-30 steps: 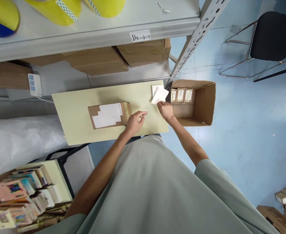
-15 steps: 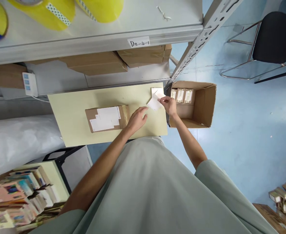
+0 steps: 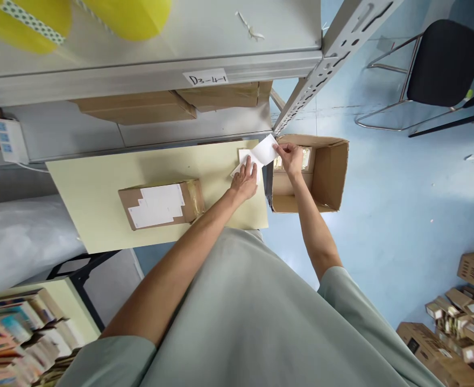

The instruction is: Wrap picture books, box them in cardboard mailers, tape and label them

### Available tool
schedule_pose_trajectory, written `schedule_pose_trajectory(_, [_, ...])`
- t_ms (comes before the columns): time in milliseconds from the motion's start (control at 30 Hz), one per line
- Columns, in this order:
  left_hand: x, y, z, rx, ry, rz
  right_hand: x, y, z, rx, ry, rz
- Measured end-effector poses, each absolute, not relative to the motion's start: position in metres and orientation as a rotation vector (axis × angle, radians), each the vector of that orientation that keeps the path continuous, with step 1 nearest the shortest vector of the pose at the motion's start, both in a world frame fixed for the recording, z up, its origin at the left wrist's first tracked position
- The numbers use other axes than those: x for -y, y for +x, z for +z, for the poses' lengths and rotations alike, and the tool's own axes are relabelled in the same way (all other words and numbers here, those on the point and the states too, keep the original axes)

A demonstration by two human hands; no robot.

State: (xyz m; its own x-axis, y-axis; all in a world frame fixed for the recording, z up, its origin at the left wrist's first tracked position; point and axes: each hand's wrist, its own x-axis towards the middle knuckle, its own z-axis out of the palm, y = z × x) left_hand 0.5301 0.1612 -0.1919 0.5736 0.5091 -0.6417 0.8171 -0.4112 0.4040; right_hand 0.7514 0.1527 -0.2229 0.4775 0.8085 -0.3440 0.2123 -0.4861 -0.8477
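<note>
With its fingers pinched, my right hand (image 3: pixel 291 159) grips the edge of a white label sheet (image 3: pixel 265 150), raised at the right end of the cream tabletop (image 3: pixel 218 161). My left hand (image 3: pixel 245 183) lies on the white paper stack (image 3: pixel 243 156) beneath, fingers spread and pressing down. The raised sheet seems joined to the stack near the left fingertips. To the left rests a taped brown carton (image 3: pixel 192 201), with several white labels (image 3: pixel 156 204) overlapping on its top.
An open cardboard box (image 3: pixel 331 174) with small taped packages stands off the table's right end. A metal shelf (image 3: pixel 140 75) with yellow tape rolls (image 3: pixel 132 19) overhangs the far side. Books (image 3: pixel 14 333) fill the lower left; a black chair (image 3: pixel 444 62) stands upper right.
My right hand has lifted the sheet up and to the right. My left hand has moved from the bare tabletop onto the paper stack. The view has shifted slightly right.
</note>
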Motion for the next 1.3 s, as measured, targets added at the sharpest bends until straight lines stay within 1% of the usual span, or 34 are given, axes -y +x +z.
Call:
schedule_pose_trajectory(333, [-0.166,0.533,-0.199,-1.077,2.142,-0.546,-0.151,0.761,-0.243,0.75,-1.996,0.972])
schedule_pose_trajectory(700, [-0.176,0.533,-0.205,-1.072,2.136,-0.555,-0.158,0.764,-0.266,0.777,-2.006,0.985])
schedule_pose_trajectory(1067, [-0.174,0.543,-0.206,-1.103,2.137,-0.586,-0.165,0.749,-0.266,0.746,-2.014,1.001])
schedule_pose_trajectory(1300, [-0.173,0.545,-0.211,-1.106,2.142,-0.589,-0.159,0.749,-0.275,0.745,-2.039,0.994])
